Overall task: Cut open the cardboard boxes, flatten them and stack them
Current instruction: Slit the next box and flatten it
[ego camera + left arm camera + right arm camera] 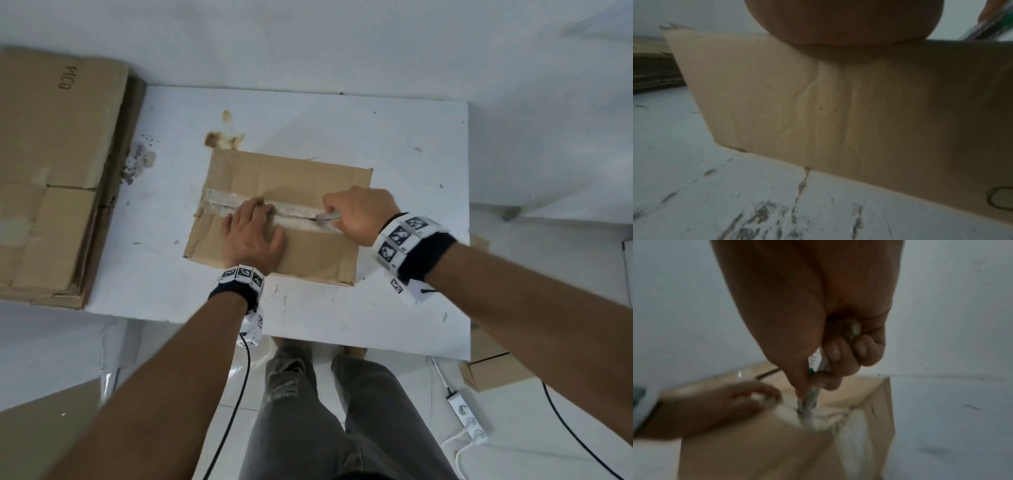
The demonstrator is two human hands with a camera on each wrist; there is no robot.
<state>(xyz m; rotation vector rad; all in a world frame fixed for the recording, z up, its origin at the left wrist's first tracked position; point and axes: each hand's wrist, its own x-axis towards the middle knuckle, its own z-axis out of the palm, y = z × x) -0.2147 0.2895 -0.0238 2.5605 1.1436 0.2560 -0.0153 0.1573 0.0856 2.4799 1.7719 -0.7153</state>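
Fingers (255,209) of the left hand (251,236) lie straight and spread, pressing flat on the top of the cardboard box (298,178) at frame centre in the head view, tips reaching the taped seam. Left wrist view: heel of the palm rests on the box's upper edge, side wall of the box (818,105) filling the frame.

Going left to right in the head view:
- Far left: stack of flattened cardboard (51,154), several sheets deep, lying on the left end of the table and overhanging its near edge.
- Centre: white table (411,291), scuffed, brown stains just above the box's upper left corner. Box sits closed on it, a strip of clear tape (222,198) running left-right across the top along the flap seam.
- Right of centre: right hand (361,214) clenched around a cutter (327,216), green-and-clear handle, blade end down in the tape seam just right of the left fingertips. Right wrist view confirms the grip: fingers (833,353) curled round the handle (816,363), tip buried in the seam; blurred.
- Both wrists carry marker bands.
- Lower right, on the floor: a white power strip (467,414) with cables, and another cardboard box (493,373) partly under the table edge.
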